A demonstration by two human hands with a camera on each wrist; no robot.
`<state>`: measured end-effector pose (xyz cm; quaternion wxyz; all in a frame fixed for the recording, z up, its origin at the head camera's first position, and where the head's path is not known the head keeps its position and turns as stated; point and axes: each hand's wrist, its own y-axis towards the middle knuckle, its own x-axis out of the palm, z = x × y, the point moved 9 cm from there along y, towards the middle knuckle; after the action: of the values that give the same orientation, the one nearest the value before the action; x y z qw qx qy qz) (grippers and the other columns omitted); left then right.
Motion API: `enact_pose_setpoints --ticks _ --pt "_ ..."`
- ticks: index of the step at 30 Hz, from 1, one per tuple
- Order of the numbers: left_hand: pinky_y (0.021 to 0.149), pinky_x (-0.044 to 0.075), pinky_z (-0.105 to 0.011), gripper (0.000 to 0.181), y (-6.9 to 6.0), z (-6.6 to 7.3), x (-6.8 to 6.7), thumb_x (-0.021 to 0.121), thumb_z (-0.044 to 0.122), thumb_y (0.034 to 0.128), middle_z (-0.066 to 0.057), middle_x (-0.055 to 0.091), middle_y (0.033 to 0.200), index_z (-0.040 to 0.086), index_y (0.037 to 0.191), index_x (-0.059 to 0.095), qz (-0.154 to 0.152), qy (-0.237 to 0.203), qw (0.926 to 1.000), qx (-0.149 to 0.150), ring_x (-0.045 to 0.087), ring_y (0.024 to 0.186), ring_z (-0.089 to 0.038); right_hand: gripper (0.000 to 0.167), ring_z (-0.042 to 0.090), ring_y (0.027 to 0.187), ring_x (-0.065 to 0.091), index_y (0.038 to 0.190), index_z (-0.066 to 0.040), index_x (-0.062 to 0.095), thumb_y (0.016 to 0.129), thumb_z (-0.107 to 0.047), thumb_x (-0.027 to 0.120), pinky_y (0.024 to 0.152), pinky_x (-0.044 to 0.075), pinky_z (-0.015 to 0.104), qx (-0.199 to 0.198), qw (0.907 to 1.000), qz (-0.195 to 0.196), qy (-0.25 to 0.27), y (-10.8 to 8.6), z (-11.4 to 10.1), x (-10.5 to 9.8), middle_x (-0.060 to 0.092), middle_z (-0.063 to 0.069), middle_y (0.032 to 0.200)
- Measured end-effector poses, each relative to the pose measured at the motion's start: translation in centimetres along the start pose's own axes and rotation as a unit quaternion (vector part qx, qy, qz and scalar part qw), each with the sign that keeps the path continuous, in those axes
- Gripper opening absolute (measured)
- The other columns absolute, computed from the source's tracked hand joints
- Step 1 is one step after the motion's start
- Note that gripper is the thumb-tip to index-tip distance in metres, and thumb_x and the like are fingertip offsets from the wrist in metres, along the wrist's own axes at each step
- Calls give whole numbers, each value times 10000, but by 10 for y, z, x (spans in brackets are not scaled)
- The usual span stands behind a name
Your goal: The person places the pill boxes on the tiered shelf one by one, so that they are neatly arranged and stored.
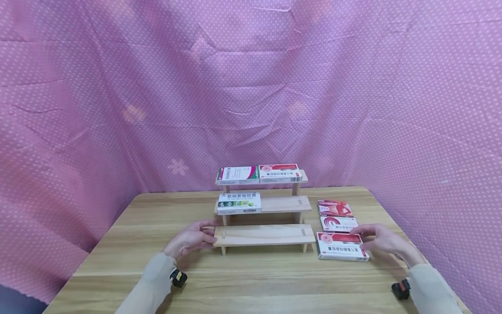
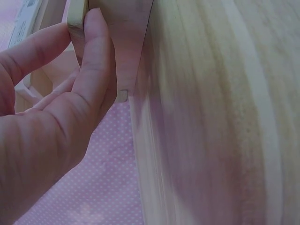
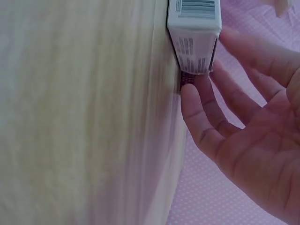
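A three-tier wooden stand [image 1: 264, 235] is on the table. My left hand [image 1: 192, 239] pinches the left end of its lowest board; in the left wrist view the thumb and fingers of that hand [image 2: 61, 93] lie on either side of the board end [image 2: 76, 23]. At the right, my right hand [image 1: 386, 244] touches the right end of the nearest red-and-white box [image 1: 342, 246]. The right wrist view has the thumb of this hand [image 3: 253, 108] against the white box [image 3: 194, 40], with the other fingers loosely bent beside its end.
Behind the nearest box lie another red-and-white box [image 1: 339, 223] and a red box [image 1: 335, 208]. The top tier holds a white-and-green box [image 1: 238, 173] and a red-and-white box [image 1: 279, 172]; the middle tier holds a white box [image 1: 239, 203] at its left. A pink curtain [image 1: 251, 87] hangs behind.
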<state>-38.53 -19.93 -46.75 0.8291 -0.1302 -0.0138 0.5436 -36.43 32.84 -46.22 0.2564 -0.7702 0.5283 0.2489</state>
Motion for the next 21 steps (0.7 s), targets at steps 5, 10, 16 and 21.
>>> enact_pose_setpoints --ticks 5,10,16,21 --pt "932 576 -416 689 0 1 -1 640 -60 841 -248 582 1195 -90 1452 322 17 56 10000 31 648 966 -224 551 516 1287 438 1306 -90 600 789 -177 771 1009 368 708 -246 9993 -295 -24 -3 -5 7 480 291 1416" --pt "927 577 -417 677 0 2 -1 638 -45 849 -257 559 1224 -91 1450 328 31 104 9999 80 648 960 -219 698 495 1300 417 1382 -125 535 743 -182 811 1028 386 652 -365 9971 -634 -230 -6 -11 16 425 301 1442" --pt "930 578 -416 679 0 1 0 632 -58 840 -242 578 1202 -117 1440 319 -79 67 9998 194 649 963 -226 833 420 1225 475 1422 -113 474 676 -116 844 978 427 483 -488 9951 -792 -349 -9 -20 24 410 318 1416" --pt "928 579 -416 699 1 -1 0 627 -72 841 -243 581 1177 -116 1453 292 -141 -88 9997 196 653 966 -240 842 533 1284 395 1401 -124 495 638 -97 849 1017 337 712 -448 9959 -644 -452 -10 -19 22 363 345 1456"
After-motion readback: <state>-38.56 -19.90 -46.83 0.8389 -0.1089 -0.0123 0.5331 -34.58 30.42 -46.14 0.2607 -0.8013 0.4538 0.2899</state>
